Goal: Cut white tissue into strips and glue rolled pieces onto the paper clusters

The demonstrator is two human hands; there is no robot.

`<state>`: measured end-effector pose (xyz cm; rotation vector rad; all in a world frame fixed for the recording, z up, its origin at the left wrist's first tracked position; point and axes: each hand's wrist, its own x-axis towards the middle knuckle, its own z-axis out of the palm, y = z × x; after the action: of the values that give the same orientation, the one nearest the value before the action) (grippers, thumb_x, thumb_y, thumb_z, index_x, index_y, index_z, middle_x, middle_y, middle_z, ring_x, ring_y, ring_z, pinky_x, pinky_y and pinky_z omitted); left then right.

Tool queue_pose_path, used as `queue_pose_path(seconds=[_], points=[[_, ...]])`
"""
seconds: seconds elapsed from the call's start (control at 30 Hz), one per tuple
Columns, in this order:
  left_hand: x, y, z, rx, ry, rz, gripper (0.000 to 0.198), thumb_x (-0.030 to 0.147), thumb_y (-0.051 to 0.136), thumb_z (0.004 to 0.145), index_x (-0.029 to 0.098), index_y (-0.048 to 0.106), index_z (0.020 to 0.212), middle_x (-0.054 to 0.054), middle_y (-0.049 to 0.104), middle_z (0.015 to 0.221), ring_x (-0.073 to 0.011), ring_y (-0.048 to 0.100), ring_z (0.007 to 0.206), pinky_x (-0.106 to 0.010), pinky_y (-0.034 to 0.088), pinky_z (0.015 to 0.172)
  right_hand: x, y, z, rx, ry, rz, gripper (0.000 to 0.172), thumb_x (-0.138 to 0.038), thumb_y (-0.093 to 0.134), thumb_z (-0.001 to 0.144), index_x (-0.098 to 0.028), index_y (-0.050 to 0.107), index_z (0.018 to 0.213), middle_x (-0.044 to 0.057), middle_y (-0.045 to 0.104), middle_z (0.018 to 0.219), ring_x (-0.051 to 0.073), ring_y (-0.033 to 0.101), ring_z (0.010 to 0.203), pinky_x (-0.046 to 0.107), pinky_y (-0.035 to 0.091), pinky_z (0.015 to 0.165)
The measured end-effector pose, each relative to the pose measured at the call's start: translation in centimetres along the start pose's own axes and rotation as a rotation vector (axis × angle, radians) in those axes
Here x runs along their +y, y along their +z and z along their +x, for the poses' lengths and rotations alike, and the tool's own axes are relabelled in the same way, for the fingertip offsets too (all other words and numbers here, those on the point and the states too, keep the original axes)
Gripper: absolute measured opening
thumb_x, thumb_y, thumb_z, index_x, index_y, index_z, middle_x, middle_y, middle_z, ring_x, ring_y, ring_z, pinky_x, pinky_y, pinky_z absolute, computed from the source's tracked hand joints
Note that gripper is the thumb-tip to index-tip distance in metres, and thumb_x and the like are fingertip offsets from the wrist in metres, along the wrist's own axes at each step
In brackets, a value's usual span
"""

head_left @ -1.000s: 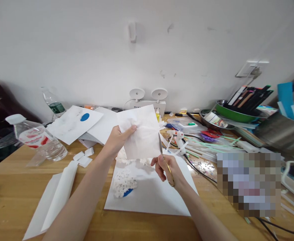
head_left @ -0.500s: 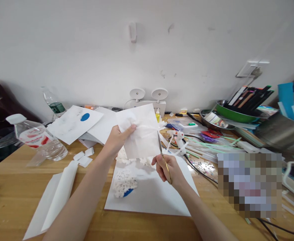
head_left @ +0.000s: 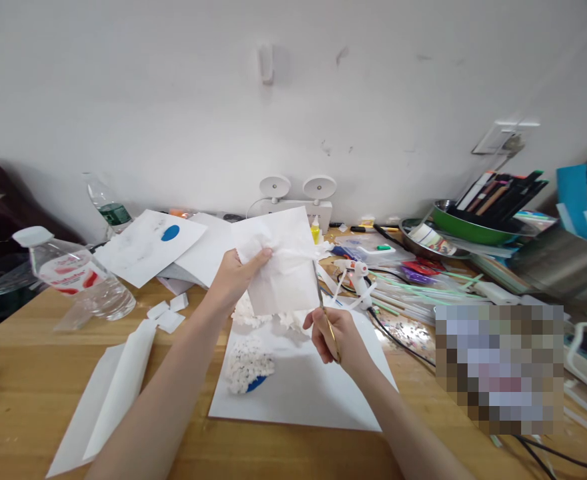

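My left hand [head_left: 234,275] pinches a thin white tissue sheet [head_left: 283,267] and holds it up above the desk. My right hand [head_left: 334,337] is closed round gold-handled scissors [head_left: 323,308], whose blades point up along the sheet's right edge. Below both hands lies a white paper sheet [head_left: 313,387] carrying a blue spot partly covered by crumpled white tissue bits [head_left: 247,365].
A wooden desk [head_left: 23,393] holds a lying water bottle [head_left: 73,277], folded white paper [head_left: 113,393], small white scraps [head_left: 166,313], a sheet with a blue oval [head_left: 148,247], a white glue gun [head_left: 356,275], straws, cables and a green-rimmed bowl [head_left: 468,227] of pens.
The scissor blades have crept slightly left and up along the tissue's right edge, and a thin strip is separating there. My left hand keeps its hold.
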<state>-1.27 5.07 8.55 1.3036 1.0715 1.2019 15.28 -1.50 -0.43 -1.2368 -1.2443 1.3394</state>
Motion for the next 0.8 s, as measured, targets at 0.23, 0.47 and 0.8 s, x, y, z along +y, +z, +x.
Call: queue_pose_path(seconds=[0.23,0.47,0.8], points=[[-0.2,0.2,-0.2,-0.053,-0.004,0.015,0.038,0.04,0.065,0.067,0.015,0.064,0.095,-0.009,0.067,0.103,-0.0255,0.061,0.095,-0.032,0.051,0.077,-0.8,0.1,-0.6,0.043,-0.096,-0.024,0.058,-0.07,0.035,0.073,-0.018,0.048,0.051,-0.004,0.037,0.029,0.009,0.037,0.029,0.022,0.028,0.032],[-0.1,0.5,-0.6,-0.152,-0.062,0.08,0.043,0.044,0.065,0.066,0.014,0.063,0.097,-0.009,0.069,0.095,-0.0251,0.063,0.087,-0.031,0.052,0.068,-1.2,0.1,-0.6,0.057,-0.111,-0.047,0.06,-0.072,0.033,0.072,-0.019,0.04,0.043,-0.003,0.038,0.03,0.007,0.034,0.028,0.022,0.028,0.034],[-0.1,0.5,-0.6,-0.159,-0.036,0.102,0.04,0.042,0.064,0.068,0.014,0.064,0.096,-0.009,0.069,0.093,-0.0245,0.062,0.088,-0.029,0.051,0.068,-1.4,-0.1,-0.5,0.082,-0.11,-0.064,0.062,-0.072,0.033,0.072,-0.019,0.039,0.04,-0.003,0.036,0.029,0.007,0.033,0.028,0.021,0.024,0.031]])
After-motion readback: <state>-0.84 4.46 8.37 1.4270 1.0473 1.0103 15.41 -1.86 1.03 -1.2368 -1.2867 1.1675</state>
